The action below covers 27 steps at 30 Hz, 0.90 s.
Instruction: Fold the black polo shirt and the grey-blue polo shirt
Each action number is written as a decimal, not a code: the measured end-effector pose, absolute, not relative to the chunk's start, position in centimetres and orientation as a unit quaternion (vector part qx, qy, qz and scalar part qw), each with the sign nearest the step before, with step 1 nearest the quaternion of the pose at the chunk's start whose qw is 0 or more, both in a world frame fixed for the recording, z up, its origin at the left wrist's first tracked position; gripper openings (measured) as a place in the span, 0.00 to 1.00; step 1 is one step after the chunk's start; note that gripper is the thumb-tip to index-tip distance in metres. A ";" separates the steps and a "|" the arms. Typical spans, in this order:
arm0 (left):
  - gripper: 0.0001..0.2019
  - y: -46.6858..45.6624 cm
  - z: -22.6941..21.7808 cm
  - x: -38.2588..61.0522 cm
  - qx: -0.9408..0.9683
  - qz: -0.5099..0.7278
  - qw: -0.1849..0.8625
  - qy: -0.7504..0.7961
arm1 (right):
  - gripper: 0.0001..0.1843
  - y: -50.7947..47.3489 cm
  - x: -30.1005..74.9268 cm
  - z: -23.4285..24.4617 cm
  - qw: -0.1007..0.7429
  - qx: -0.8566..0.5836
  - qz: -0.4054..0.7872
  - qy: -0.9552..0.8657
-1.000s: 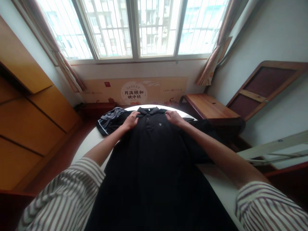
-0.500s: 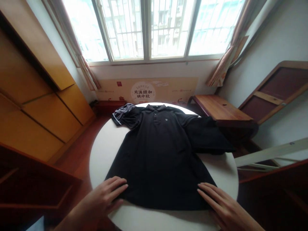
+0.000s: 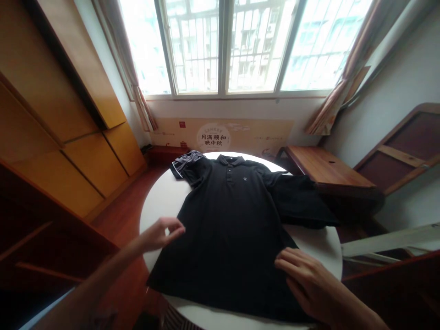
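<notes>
A black polo shirt (image 3: pixel 228 233) lies spread flat — collar far — on a round white table (image 3: pixel 161 206).

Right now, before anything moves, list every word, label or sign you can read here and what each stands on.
"月满颐和" on the round emblem of the cream wall poster
"映中秋" on the same emblem
The poster's other small print: too blurred to read
The chest logo on the black polo shirt: too small to read

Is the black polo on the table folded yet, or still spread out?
Spread flat: the black polo shirt lies unfolded on the round white table, its collar toward the window and both sleeves out to the sides.
</notes>
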State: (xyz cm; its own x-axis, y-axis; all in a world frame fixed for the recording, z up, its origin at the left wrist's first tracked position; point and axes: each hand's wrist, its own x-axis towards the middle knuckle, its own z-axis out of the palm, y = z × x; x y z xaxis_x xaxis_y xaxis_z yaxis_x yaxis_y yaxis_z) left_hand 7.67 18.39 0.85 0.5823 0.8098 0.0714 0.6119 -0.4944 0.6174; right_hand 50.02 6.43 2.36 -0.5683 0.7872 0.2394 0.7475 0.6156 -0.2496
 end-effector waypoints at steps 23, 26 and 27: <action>0.24 46.7 -1.9 10.3 0.663 0.198 0.038 0.721 | 0.38 16.2 30.6 -1.7 0.111 -0.238 0.228 -0.938; 0.13 46.8 -2.6 10.5 0.669 0.217 0.041 0.710 | 0.37 16.1 30.4 -1.9 0.121 -0.239 0.220 -0.938; 0.10 46.8 -2.7 10.6 0.670 0.225 0.041 0.706 | 0.37 16.1 30.3 -2.0 0.126 -0.240 0.214 -0.938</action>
